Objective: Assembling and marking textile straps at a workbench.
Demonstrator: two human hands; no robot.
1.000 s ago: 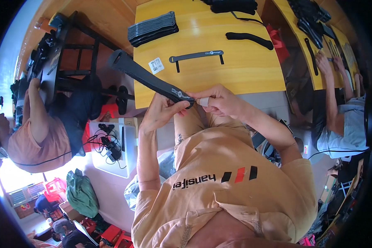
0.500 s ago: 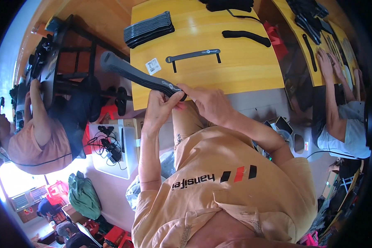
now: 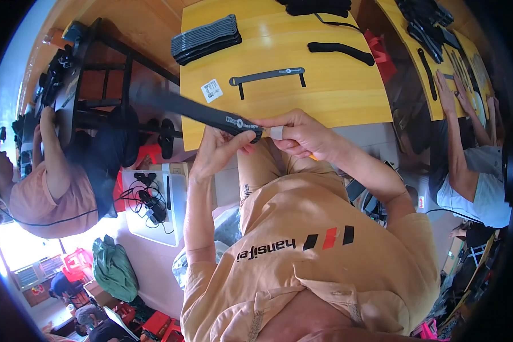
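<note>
A bundle of dark grey storage straps (image 3: 202, 114) slants across the near left corner of the yellow table. My left hand (image 3: 219, 151) is closed round its near end, thumb on top; the far end is blurred. Right beside that end, my right hand (image 3: 305, 134) is closed, its fingers holding a small whitish piece (image 3: 276, 133). A bit of orange (image 3: 313, 157) shows under the same hand; I cannot make out whether it belongs to that piece. On the table beyond lies a single grey strap (image 3: 268, 75) with two short black strips below it.
The yellow table (image 3: 336, 102) carries a stack of grey straps (image 3: 206, 40), a white printed label (image 3: 212, 90), a black strap (image 3: 341, 52) and a black pile (image 3: 316, 7). People work at left and right. A white bin (image 3: 157, 208) with black cables stands left.
My right hand has drawn back slightly to the right from the bundle, and a whitish piece now shows in its fingers. The bundle's far end has swung and blurred; its printed face has turned up.
</note>
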